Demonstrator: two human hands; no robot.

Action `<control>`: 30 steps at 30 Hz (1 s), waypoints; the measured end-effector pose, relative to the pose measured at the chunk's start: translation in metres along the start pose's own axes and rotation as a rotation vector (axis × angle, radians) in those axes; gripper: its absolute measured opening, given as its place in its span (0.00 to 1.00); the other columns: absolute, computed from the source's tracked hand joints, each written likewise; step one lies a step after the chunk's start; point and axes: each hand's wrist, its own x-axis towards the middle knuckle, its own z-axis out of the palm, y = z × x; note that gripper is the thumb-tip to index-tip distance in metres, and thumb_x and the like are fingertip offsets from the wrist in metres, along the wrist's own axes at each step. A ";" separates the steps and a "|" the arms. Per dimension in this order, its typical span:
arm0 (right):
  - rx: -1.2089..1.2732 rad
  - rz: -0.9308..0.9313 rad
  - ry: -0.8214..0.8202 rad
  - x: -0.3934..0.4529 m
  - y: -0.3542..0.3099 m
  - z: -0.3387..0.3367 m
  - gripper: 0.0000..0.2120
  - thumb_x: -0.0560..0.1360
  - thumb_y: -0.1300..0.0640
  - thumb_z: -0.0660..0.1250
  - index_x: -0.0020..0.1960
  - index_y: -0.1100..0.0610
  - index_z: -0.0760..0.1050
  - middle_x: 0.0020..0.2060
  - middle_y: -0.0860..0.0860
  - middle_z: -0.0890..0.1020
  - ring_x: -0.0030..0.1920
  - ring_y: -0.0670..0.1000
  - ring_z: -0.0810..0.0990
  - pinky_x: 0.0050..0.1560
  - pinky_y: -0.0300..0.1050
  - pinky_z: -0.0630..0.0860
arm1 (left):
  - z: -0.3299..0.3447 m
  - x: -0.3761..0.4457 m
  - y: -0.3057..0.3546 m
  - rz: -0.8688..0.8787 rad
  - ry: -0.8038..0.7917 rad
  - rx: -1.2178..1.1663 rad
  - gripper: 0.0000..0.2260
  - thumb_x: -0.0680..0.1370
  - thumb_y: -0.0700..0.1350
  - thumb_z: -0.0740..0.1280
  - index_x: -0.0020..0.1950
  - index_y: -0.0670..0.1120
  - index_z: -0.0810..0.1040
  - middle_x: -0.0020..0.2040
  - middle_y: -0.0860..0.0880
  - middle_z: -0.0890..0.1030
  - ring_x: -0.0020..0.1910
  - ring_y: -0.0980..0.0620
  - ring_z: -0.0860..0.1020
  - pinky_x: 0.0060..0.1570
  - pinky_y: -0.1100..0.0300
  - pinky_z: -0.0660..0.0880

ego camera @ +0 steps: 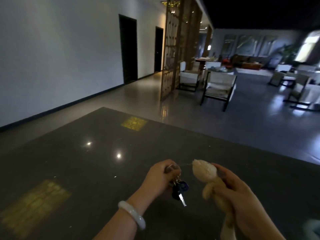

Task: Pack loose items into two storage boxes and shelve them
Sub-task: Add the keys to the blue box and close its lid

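Note:
A bunch of keys (180, 189) with dark blue heads hangs below my left hand (160, 179), which grips its metal ring just above the dark glossy table (86, 161). A thin chain runs from the ring to a small cream plush toy (206, 174). My right hand (240, 198) holds that plush toy by its body, head pointing up and left. A white bangle sits on my left wrist. No storage box is in view.
The table's far edge runs diagonally ahead, with polished floor beyond. White-cushioned armchairs (219, 87) stand to the right past a wooden lattice screen (170, 49). Two dark doors (128, 49) line the left wall. A blurred pale object shows at the bottom right corner.

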 end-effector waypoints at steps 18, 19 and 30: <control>0.207 -0.184 0.450 -0.208 0.035 -0.272 0.16 0.70 0.65 0.68 0.57 0.55 0.80 0.50 0.57 0.84 0.47 0.52 0.84 0.40 0.39 0.80 | 0.289 -0.122 0.162 0.027 -0.447 -0.349 0.05 0.78 0.40 0.68 0.53 0.45 0.80 0.50 0.42 0.83 0.48 0.43 0.83 0.48 0.45 0.81; 0.208 -0.173 0.456 -0.216 0.042 -0.279 0.16 0.72 0.67 0.66 0.57 0.55 0.80 0.49 0.56 0.84 0.47 0.52 0.84 0.40 0.38 0.79 | 0.301 -0.130 0.161 0.000 -0.458 -0.363 0.06 0.78 0.39 0.68 0.54 0.44 0.80 0.50 0.41 0.83 0.49 0.42 0.83 0.48 0.45 0.81; 0.203 -0.073 0.252 -0.244 0.070 -0.312 0.18 0.73 0.73 0.64 0.57 0.57 0.79 0.49 0.55 0.84 0.48 0.53 0.84 0.41 0.40 0.80 | 0.357 -0.193 0.135 -0.421 -0.536 -0.616 0.12 0.79 0.38 0.64 0.62 0.46 0.76 0.55 0.42 0.83 0.51 0.41 0.83 0.47 0.44 0.80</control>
